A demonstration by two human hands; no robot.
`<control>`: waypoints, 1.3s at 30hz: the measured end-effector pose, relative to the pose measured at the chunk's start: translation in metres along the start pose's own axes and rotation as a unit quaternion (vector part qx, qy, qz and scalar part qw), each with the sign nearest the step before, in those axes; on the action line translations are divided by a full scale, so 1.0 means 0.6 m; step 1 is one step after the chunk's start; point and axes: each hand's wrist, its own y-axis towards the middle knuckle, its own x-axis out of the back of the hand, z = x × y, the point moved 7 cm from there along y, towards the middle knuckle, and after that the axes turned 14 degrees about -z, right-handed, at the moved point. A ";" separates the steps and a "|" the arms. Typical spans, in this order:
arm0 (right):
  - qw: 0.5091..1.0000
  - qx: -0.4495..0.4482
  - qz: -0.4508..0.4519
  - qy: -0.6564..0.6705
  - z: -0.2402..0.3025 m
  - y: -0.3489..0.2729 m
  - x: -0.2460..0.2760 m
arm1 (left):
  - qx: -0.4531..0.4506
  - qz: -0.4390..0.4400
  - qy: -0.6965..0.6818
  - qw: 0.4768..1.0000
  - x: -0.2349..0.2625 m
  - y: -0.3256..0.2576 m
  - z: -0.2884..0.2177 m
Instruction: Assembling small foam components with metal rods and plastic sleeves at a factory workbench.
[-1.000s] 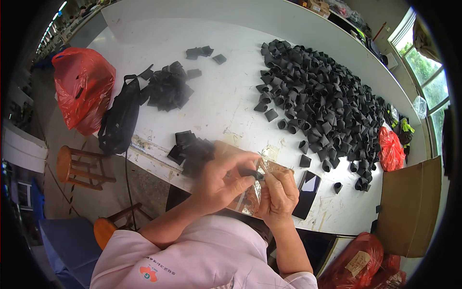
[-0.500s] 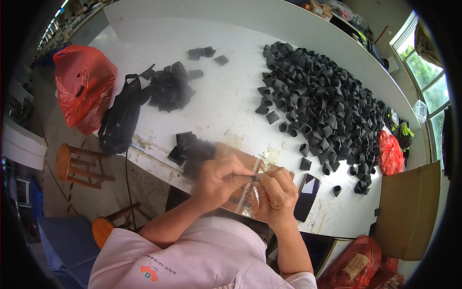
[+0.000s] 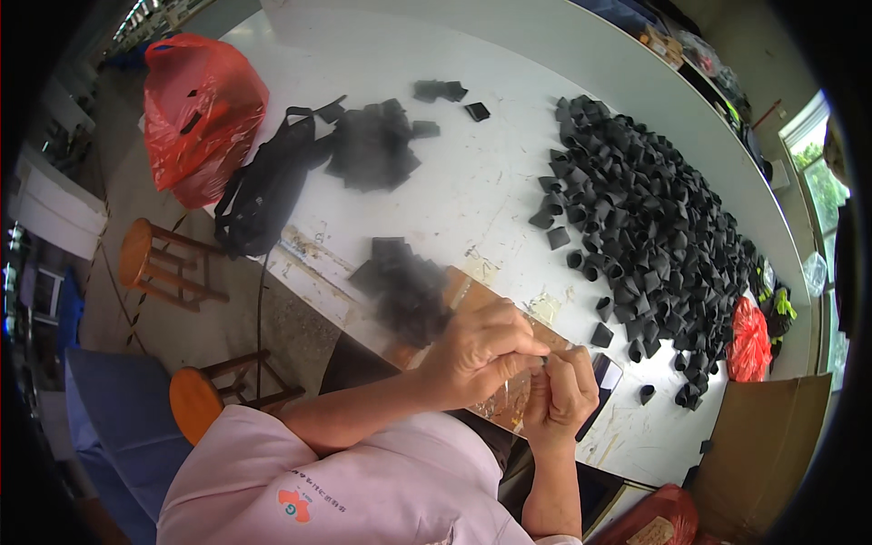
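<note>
My left hand (image 3: pixel 477 354) and my right hand (image 3: pixel 561 395) meet at the front edge of the table, fingertips pinched together. Between them is a small dark piece (image 3: pixel 545 360), mostly covered by my fingers; it looks like the black fabric pieces around. Under my hands lies a brown board (image 3: pixel 490 309) with shiny clear tape on it. A loose stack of flat black fabric pieces (image 3: pixel 400 282) sits just beyond my left forearm, partly blurred. To the right spreads a large heap of black pieces folded into small open loops (image 3: pixel 645 218).
More flat black pieces (image 3: pixel 372 145) lie farther back, beside a black bag (image 3: pixel 268 186) and a red plastic bag (image 3: pixel 204 118). A dark flat device (image 3: pixel 597 391) is by my right hand. Cardboard (image 3: pixel 767 445) stands at the right end. Two wooden stools (image 3: pixel 136 250) are at the left.
The whole view has shifted, so the table and its things appear farther right. My hands stay together at the dark piece, of which less now shows.
</note>
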 end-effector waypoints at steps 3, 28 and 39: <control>0.999 0.016 0.001 -0.045 0.004 0.004 -0.011 | 0.003 -0.033 -0.042 0.999 0.005 0.000 0.007; 0.990 -0.122 0.066 0.002 0.004 -0.068 -0.046 | 0.256 0.026 0.022 0.966 0.068 -0.036 0.063; 0.980 0.077 0.046 -0.178 0.025 -0.072 -0.021 | 0.525 -0.055 -0.133 0.839 0.033 -0.095 0.089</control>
